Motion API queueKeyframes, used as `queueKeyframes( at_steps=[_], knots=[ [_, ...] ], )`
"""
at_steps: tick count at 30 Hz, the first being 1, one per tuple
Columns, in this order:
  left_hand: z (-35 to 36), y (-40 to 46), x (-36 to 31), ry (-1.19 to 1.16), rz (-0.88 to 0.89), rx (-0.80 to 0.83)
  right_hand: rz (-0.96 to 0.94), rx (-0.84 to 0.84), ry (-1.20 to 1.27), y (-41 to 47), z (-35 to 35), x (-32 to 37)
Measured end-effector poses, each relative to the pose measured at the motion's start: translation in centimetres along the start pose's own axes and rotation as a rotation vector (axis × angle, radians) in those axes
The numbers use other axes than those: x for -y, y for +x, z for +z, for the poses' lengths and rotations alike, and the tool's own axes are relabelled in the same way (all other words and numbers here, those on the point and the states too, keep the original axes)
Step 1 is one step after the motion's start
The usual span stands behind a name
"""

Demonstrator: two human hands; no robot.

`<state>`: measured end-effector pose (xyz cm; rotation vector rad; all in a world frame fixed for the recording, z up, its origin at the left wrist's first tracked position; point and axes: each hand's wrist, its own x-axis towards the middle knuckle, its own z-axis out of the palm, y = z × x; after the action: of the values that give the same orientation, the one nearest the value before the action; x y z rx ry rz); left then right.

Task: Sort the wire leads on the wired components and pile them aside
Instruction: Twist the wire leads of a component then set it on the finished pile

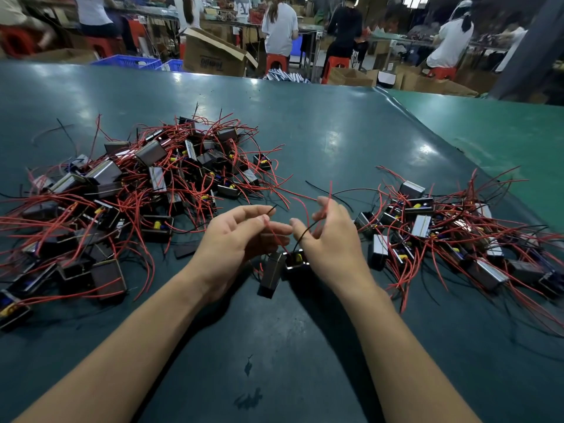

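Dim hall, light from overhead: I see white glare patches on the table (335,123) well beyond the fingers (259,213). Soft forearm shadows fall toward me, below the hands. Wide-angle bend curves the table's far edge and stretches both side piles. Hands and nearby wires fairly sharp; workers (279,25) far past the fingertips are blurred.

My left hand (235,239) pinches a black lead (270,211); my right hand (328,236) pinches a red lead (329,196). Two components (280,270) hang between them above the table (305,132).
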<state>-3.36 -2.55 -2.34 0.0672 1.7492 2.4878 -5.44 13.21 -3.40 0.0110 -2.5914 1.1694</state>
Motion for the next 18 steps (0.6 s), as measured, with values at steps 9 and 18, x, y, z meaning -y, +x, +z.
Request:
queueKeyframes(
  at_steps=[9,18],
  knots=[
    [0.5,-0.3,0.0,0.104,0.055,-0.02,-0.106,0.026,0.205,-0.5,-1.0,0.9],
    [0.7,-0.4,0.5,0.168,0.137,-0.087,0.075,0.286,0.88,-0.4,-1.7,1.3]
  ],
)
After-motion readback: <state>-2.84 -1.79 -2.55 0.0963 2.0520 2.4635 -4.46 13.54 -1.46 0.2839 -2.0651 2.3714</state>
